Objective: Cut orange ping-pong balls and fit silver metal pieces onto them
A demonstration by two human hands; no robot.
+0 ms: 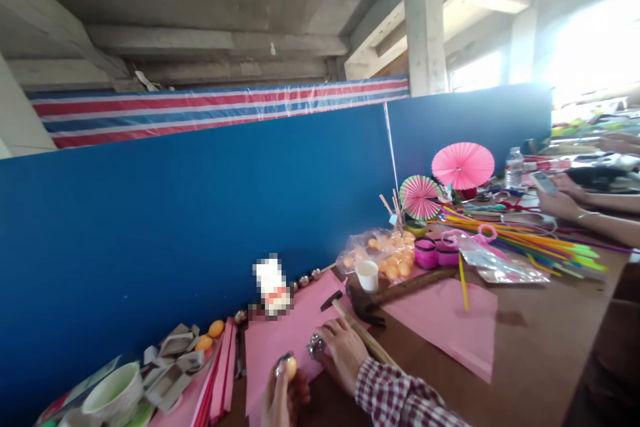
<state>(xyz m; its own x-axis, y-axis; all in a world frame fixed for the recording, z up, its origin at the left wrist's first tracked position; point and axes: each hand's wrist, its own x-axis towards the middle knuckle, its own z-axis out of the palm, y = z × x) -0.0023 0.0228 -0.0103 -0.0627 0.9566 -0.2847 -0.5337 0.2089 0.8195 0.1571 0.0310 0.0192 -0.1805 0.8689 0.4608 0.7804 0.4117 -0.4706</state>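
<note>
My left hand (278,400) is closed around a small orange ball (289,367) with something shiny and silvery on its upper side. To its right, my right hand (345,350), in a checked sleeve, has its fingers curled on a crumpled silver foil ball (315,345). Both hands are above the pink paper (280,340) and the brown table. Just beyond my right hand lies a hammer with a wooden handle (367,335). A second, darker hammer (415,288) lies farther back.
Behind the table stands a blue partition (200,227). A white cup (367,275) stands by a bag of orange balls (395,260). Colourful pipe cleaners (520,240) and pink fans (463,165) are at right. A green bowl (113,393) sits at left. Another person's hand (557,199) holds a phone.
</note>
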